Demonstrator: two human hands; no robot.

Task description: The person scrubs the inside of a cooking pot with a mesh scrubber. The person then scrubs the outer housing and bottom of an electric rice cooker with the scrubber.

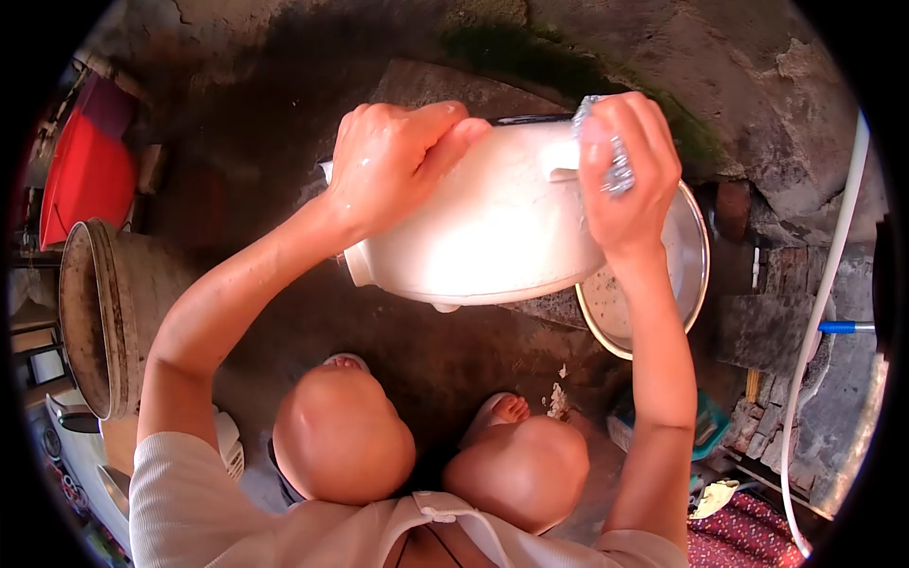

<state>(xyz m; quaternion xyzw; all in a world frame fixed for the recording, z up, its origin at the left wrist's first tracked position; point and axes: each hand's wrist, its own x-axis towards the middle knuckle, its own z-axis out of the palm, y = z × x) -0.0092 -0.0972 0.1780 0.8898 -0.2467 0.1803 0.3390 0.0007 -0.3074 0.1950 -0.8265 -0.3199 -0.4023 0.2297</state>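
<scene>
A white rice cooker body (pixel 473 227) is held up in front of me, tipped on its side. It has a dark rim at the far edge and small feet on its near side. My left hand (pixel 393 161) grips its upper left, wet, with the fingers hidden over the far edge. A silvery metal scouring pad (pixel 617 170) is pinched in my right hand (pixel 630 170), beside a small white bracket on the cooker's right side. Below the right forearm, a round metal basin (pixel 696 256) with a pale rim stands partly hidden.
A worn bucket (pixel 93 322) and a red container (pixel 90 175) stand at the left. At the right a white hose (pixel 822 327) hangs past stacked bricks. A teal basket (pixel 710 423) sits low by my right arm. My bent knees are below the cooker.
</scene>
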